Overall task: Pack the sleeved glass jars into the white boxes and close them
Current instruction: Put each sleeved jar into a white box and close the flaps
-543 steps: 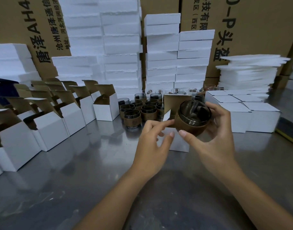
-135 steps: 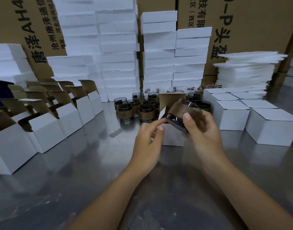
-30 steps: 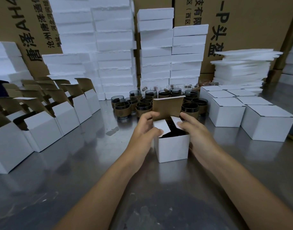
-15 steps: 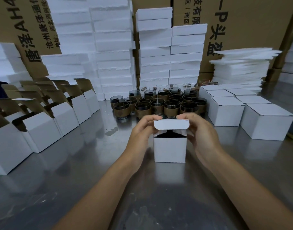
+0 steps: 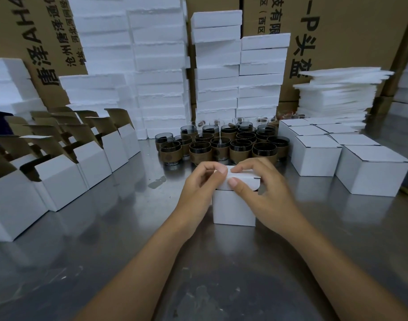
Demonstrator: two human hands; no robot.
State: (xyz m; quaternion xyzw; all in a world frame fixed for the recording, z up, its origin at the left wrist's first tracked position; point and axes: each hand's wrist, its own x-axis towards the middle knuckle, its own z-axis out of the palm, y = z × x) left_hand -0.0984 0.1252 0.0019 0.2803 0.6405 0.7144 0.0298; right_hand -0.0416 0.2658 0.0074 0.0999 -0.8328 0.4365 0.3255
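Fingers (image 5: pixel 211 168) of the left hand (image 5: pixel 202 188) curl onto the left edge of the lid (image 5: pixel 249 179). The right hand (image 5: pixel 270 195) pinches the same lid, thumb on its front lip and the other fingers bent over the top. The lid lies nearly flat on the white box (image 5: pixel 233 209), a small plain cube of matte card standing mid-desk, with a dark slit at its right corner. Just behind it cluster sleeved glass jars (image 5: pixel 221 147), smoky glass in brown bands. Open boxes (image 5: pixel 59 179) with brown-lined flaps line the left and closed boxes (image 5: pixel 372 177) sit to the right. The desk (image 5: pixel 129 251) is dull, reflective metal. Rough-edged white foam blocks (image 5: pixel 159 66) are stacked before printed cardboard cartons (image 5: pixel 348 31).
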